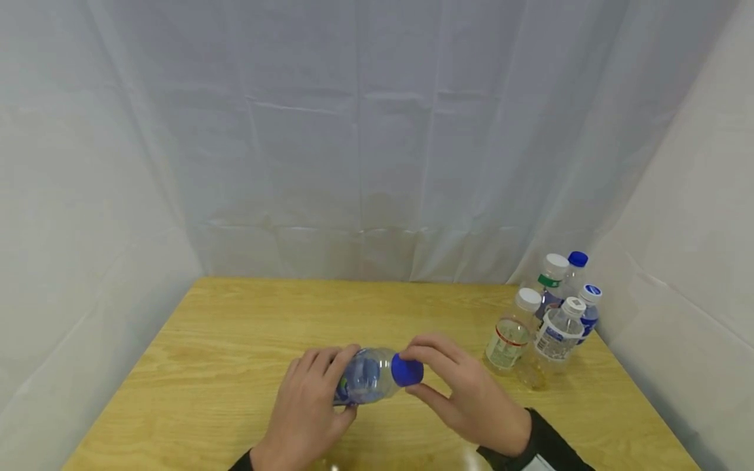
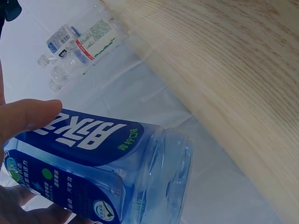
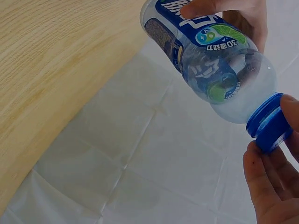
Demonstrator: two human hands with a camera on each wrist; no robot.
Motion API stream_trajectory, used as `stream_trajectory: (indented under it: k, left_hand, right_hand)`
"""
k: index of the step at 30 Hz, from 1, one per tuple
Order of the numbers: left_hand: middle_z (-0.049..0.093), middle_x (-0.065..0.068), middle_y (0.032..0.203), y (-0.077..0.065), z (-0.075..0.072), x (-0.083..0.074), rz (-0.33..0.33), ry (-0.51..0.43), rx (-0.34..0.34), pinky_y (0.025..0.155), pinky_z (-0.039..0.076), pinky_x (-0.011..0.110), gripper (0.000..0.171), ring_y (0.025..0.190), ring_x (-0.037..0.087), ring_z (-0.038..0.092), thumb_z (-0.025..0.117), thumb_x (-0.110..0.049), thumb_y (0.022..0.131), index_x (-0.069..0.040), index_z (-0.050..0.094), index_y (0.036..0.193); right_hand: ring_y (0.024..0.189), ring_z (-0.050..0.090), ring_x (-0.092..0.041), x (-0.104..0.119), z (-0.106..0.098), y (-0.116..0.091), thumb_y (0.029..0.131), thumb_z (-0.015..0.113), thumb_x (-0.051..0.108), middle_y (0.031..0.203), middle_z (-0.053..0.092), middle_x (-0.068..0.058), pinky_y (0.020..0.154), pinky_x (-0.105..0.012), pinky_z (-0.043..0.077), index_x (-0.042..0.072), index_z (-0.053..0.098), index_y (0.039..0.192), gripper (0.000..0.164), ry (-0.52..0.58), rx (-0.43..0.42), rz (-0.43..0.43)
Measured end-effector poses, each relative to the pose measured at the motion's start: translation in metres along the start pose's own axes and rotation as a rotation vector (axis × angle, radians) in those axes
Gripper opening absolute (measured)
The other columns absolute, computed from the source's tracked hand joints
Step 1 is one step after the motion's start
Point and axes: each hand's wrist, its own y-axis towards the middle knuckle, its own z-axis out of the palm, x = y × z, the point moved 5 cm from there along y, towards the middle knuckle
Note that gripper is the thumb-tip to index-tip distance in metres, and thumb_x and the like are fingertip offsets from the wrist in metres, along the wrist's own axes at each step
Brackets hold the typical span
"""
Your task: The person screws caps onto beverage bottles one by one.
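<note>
A clear plastic bottle [image 1: 368,376] with a blue label lies tilted on its side above the table, its neck toward the right. My left hand [image 1: 312,399] grips it round the labelled body; in the left wrist view the thumb presses on the label and the bottle's base [image 2: 175,177] faces the camera. My right hand [image 1: 465,392] pinches the blue cap [image 1: 407,370] between thumb and fingers. The right wrist view shows the cap [image 3: 273,128] at the bottle's neck, beside a blue ring. Whether the cap is loose from the neck I cannot tell.
Several capped plastic bottles stand grouped at the table's right side, among them a bottle with a red-edged label [image 1: 508,343] and a blue-capped bottle [image 1: 578,260]. The wooden table [image 1: 247,327] is bordered by white sheeting [image 1: 353,163] at the back and both sides.
</note>
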Motion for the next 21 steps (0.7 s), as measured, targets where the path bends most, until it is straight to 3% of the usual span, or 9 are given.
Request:
stream_trajectory:
  k: [8, 17, 19, 21]
  left_hand:
    - [0.066, -0.002, 0.115, 0.000, -0.001, -0.003, 0.048, 0.022, -0.051, 0.087, 0.051, 0.041, 0.091, 0.105, 0.020, 0.060, 0.097, -0.029, 0.052, -0.025, 0.060, 0.135]
    - [0.065, -0.001, 0.117, 0.001, 0.001, -0.008, 0.068, 0.022, -0.012, 0.089, 0.050, 0.042, 0.091, 0.106, 0.020, 0.059, 0.096, -0.028, 0.054, -0.026, 0.059, 0.137]
    - [0.065, -0.001, 0.117, 0.000, 0.002, -0.008, 0.065, 0.018, -0.002, 0.089, 0.050, 0.042, 0.090, 0.107, 0.020, 0.059, 0.096, -0.029, 0.055, -0.025, 0.059, 0.137]
    - [0.064, -0.001, 0.118, 0.000, 0.003, -0.007, 0.049, 0.010, 0.015, 0.090, 0.050, 0.042, 0.091, 0.107, 0.020, 0.058, 0.097, -0.030, 0.055, -0.025, 0.058, 0.138]
  right_hand:
    - [0.080, 0.059, 0.002, -0.005, 0.002, 0.000, 0.090, 0.076, 0.032, 0.097, 0.060, 0.008, 0.070, -0.009, 0.051, 0.014, 0.062, 0.113, 0.033, -0.088, -0.043, 0.082]
    - [0.053, 0.031, 0.008, -0.013, 0.008, -0.004, 0.094, 0.067, 0.046, 0.066, 0.041, 0.016, 0.047, -0.006, 0.026, 0.019, 0.056, 0.079, 0.033, -0.314, -0.060, 0.162]
    - [0.053, 0.033, 0.009, -0.015, 0.009, -0.005, 0.096, 0.065, 0.046, 0.065, 0.043, 0.016, 0.047, -0.006, 0.025, 0.019, 0.056, 0.079, 0.033, -0.321, -0.048, 0.172]
    - [0.055, 0.041, 0.009, -0.015, 0.009, -0.005, 0.097, 0.063, 0.046, 0.070, 0.053, 0.015, 0.048, -0.006, 0.031, 0.019, 0.062, 0.088, 0.029, -0.307, -0.033, 0.157]
